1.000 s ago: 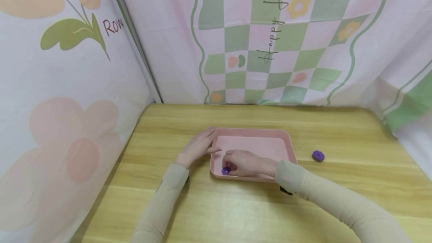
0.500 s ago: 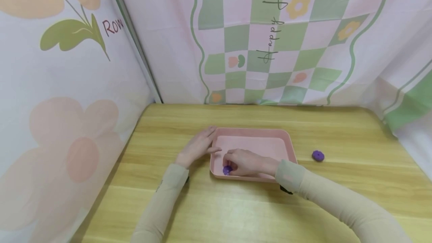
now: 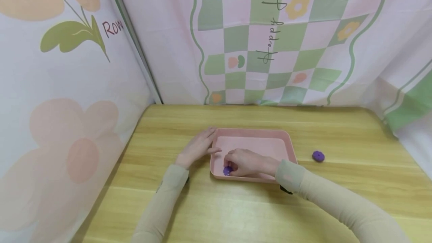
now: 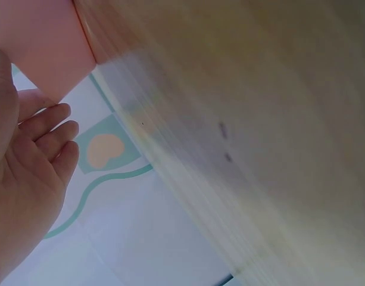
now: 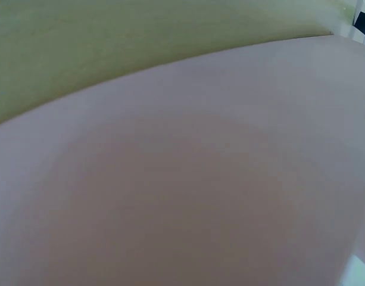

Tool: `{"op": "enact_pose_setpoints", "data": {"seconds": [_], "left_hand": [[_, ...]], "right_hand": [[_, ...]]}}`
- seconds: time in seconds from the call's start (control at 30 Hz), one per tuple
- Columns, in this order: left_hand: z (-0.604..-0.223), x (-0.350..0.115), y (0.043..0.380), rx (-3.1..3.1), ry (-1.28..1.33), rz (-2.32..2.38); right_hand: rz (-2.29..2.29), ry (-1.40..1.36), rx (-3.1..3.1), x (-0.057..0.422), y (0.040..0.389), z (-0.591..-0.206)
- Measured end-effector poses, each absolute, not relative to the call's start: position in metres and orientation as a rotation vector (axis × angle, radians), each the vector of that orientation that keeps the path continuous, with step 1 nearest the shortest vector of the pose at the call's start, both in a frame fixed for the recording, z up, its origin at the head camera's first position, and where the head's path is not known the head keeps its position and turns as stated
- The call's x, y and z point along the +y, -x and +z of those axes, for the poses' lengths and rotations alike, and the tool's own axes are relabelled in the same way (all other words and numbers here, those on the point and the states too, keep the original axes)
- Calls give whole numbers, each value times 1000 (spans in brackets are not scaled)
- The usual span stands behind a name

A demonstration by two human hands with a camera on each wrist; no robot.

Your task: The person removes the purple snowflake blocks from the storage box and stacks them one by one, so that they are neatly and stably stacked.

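Note:
In the head view my right hand (image 3: 244,162) reaches into a shallow pink tray (image 3: 249,132). Its thumb and fingers pinch a small purple flower-shaped disc (image 3: 227,170) low in the near left corner, partly hidden by the fingers. My left hand (image 3: 197,147) rests at the tray's left side, its straight fingers along the outside and its thumb over the rim. The left wrist view has the left hand (image 4: 36,143) with relaxed fingers at a corner of the pink tray (image 4: 48,47). A blurred pink tray wall (image 5: 200,179) fills most of the right wrist view.
A second purple flower-shaped disc (image 3: 318,156), with a small hole in its middle, lies on the wooden table (image 3: 236,213) right of the tray. Printed curtains (image 3: 280,48) hang behind the table, and another printed cloth (image 3: 67,85) hangs along its left.
The pinched purple disc and my right fingertips have shifted very slightly to the right within the tray corner. My left hand, the tray and the other disc stay in place.

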State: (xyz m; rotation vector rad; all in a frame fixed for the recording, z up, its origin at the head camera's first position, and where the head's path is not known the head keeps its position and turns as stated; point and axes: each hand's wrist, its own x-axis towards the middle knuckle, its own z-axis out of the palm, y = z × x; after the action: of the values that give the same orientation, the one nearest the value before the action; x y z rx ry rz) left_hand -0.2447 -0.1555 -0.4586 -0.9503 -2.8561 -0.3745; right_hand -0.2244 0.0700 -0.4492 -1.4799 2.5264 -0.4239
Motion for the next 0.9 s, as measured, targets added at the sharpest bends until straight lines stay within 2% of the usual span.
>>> {"op": "enact_pose_setpoints", "data": {"seconds": [0.9], "left_hand": [[-462, -156, 246, -2840, 950, -353]], "right_hand": [[-458, 1493, 2532, 83, 230, -446]]}}
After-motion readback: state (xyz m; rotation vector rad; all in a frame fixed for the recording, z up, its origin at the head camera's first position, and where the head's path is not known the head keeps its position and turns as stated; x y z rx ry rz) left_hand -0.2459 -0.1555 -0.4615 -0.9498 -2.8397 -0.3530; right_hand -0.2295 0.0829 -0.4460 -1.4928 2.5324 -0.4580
